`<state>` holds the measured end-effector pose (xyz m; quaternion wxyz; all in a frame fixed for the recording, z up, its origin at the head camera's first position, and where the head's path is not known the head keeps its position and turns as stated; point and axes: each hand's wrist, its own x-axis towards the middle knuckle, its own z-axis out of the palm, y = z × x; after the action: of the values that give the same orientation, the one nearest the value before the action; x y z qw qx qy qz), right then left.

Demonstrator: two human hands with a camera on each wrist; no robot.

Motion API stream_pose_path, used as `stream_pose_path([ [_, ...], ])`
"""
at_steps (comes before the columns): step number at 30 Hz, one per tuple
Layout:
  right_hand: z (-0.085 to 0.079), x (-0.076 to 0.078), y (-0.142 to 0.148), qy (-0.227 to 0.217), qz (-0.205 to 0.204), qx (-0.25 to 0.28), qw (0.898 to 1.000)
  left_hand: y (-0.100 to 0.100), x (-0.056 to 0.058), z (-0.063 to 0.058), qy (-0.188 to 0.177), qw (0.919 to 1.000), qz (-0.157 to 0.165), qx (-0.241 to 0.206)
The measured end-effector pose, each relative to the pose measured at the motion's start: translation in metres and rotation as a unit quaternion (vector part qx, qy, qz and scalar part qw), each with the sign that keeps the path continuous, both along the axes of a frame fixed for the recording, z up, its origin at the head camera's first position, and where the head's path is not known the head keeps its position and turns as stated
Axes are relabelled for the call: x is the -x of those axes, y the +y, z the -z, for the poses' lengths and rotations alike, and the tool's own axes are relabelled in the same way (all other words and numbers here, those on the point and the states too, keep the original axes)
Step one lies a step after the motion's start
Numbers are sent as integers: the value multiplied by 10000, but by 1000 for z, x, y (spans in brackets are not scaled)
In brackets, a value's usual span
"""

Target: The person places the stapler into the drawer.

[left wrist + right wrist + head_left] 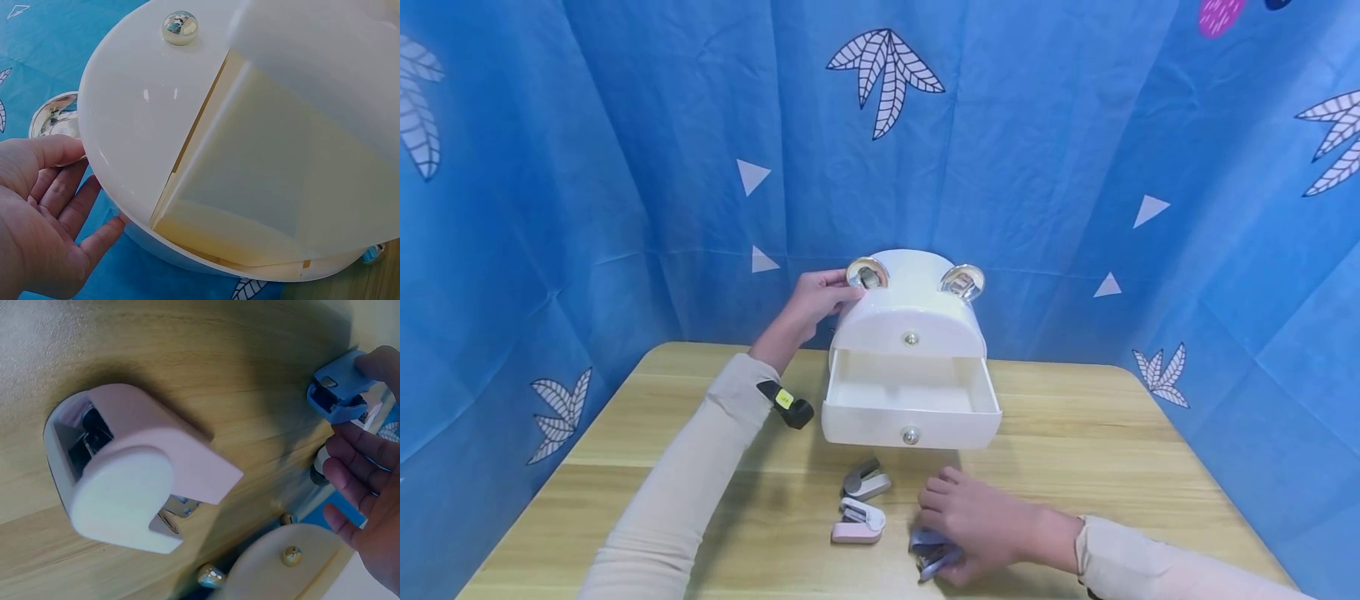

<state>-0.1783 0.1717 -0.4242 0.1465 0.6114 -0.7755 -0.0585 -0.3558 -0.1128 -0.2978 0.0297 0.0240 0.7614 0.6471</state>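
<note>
My left hand (820,298) touches the side of a white drawer box (913,283) beside its shiny left ear (867,273), fingertips at the curved edge in the left wrist view. The box's lower drawer (912,425) is pulled out, its inner floor showing; the upper front stays closed. Over the table, my right hand (973,521) holds a small blue stapler (340,387) between thumb and fingers. Left of it lie a pink-and-white stapler (859,522) and a grey-and-white one (867,481). Another pink-and-white stapler (125,469) looms close in the right wrist view.
The wooden table (1075,450) runs back to a blue patterned curtain (1037,150), which hangs behind and on both sides. The box stands near the table's back edge, its drawer jutting forward over the wood. A second shiny ear (962,282) sticks up on the right.
</note>
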Motion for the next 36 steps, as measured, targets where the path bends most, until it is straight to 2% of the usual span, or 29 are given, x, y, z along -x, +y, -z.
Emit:
stream_pose_path([
  [8,1,0,-2,15,-1,-130,9999,0,1,-1,-2,10000,-2,-7],
  [13,-10,1,-6,194,-72,-40,9998,0,0,-2,-35,10000,-11,30],
  [17,-29,3,-10,463,-180,161,9986,1,-1,-3,-59,10000,-9,35],
  [23,-67,9,-15,691,-208,558,9958,0,0,-2,-65,10000,-5,27],
  [29,-103,16,-13,701,17,841,9940,0,-1,-1,-74,9999,-49,92],
  [36,-138,35,-4,994,290,1190,9875,1,0,-1,-87,9999,-57,123],
])
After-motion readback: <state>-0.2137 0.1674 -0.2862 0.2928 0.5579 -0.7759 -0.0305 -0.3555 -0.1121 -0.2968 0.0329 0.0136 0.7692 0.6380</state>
